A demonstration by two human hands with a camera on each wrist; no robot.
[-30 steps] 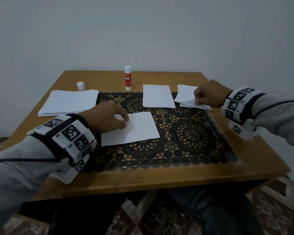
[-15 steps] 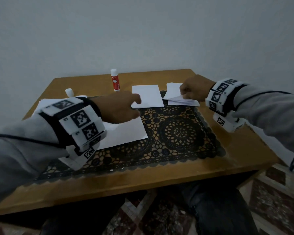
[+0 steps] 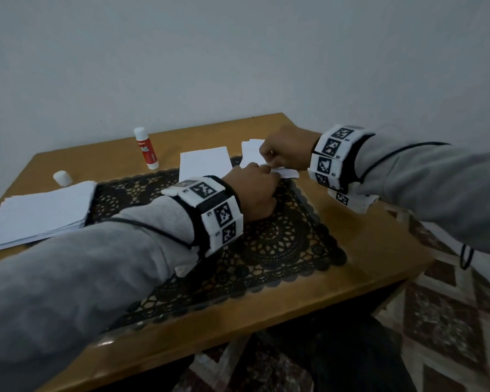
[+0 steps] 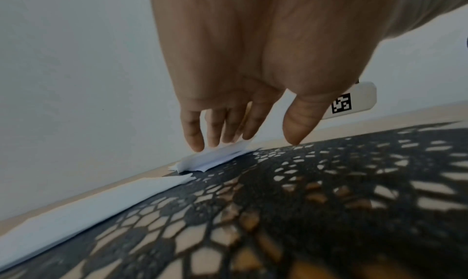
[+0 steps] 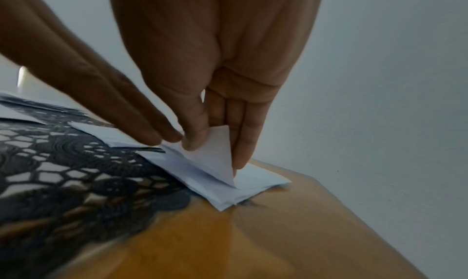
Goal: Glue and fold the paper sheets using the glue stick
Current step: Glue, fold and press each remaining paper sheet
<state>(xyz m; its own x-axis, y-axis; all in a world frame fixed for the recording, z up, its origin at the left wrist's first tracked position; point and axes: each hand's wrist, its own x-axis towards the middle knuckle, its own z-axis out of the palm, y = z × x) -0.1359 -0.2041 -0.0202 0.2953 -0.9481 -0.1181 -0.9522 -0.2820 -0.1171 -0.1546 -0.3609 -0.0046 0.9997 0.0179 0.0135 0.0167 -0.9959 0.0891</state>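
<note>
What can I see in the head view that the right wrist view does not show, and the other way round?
Only the head view shows the glue stick standing upright, its cap lying apart, and the big paper stack.

Only the right wrist view shows the right hand pinching a lifted corner of the folded sheets.

Both show the left hand touching the folded sheets, the lace mat and the table.

We see a white folded paper pile [image 3: 287,173] far right, a white single sheet [image 3: 204,162] beside it, a white paper stack [image 3: 40,213] at left. The glue stick [image 3: 147,149] is red with a white top and base; its white cap [image 3: 62,177] lies apart at left. The mat [image 3: 280,241] is black lace with round medallions, on a honey-brown table [image 3: 374,239]. Grey sleeves [image 3: 82,264], white wristbands [image 3: 210,210] with black square codes, grey-white wall [image 3: 238,52], and a brown-and-cream diamond-patterned rug [image 3: 450,321].
</note>
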